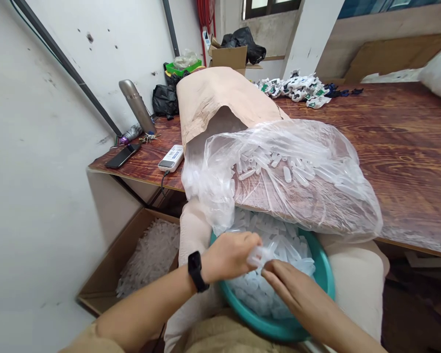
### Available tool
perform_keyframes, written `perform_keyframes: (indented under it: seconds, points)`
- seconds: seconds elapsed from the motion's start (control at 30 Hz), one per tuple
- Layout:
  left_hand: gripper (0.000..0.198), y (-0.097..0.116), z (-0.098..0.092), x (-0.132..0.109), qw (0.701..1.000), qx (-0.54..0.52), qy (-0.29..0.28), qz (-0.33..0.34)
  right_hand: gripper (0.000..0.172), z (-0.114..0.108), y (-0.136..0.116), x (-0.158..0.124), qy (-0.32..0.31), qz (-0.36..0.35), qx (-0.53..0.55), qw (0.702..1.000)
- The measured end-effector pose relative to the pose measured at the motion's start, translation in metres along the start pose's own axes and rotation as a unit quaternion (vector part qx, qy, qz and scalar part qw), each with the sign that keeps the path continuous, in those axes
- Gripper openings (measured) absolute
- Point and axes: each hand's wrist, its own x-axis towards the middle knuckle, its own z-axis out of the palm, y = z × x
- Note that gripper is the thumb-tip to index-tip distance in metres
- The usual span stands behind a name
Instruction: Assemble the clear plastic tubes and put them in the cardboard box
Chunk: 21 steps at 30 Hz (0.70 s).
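Over a teal basin [325, 274] in my lap, my left hand [231, 256] is closed on a small translucent plastic piece [257, 256]. The fingertips of my right hand [288, 282] pinch together at the near end of that same piece. Many similar translucent plastic pieces [257, 294] fill the basin below. More of them [297, 169] lie loose in a clear plastic bag [334, 142], which spreads from the table edge toward the basin. The exact kind of piece is too blurred to name.
A large paper sack [220, 88] lies on the wooden table [407, 147] behind the bag. A phone [123, 156], a white device [171, 158] and a metal bottle [137, 107] are at the left. A cardboard box [103, 274] of clear pieces sits below left.
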Motion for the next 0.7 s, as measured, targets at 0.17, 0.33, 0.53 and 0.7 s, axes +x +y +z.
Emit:
perform_keyframes:
  seconds: [0.17,0.33,0.53,0.7]
  points:
    - [0.023,-0.014,0.001,0.049,0.999,0.033,-0.010,-0.038,0.030,0.022,-0.003,0.022,-0.045,-0.049,-0.118,0.991]
    - [0.018,-0.013,0.019,0.078,0.996,0.060,-0.045,-0.050,0.024,0.037,-0.010,0.033,-0.073,-0.046,-0.121,0.989]
    - [0.011,-0.013,0.029,0.080,0.993,0.067,-0.069,-0.074,0.020,0.028,-0.005,0.031,-0.081,-0.033,-0.094,0.992]
    - [0.014,-0.017,0.027,0.073,0.993,0.040,-0.060,-0.092,0.022,0.024,0.001,0.029,-0.089,-0.036,-0.076,0.992]
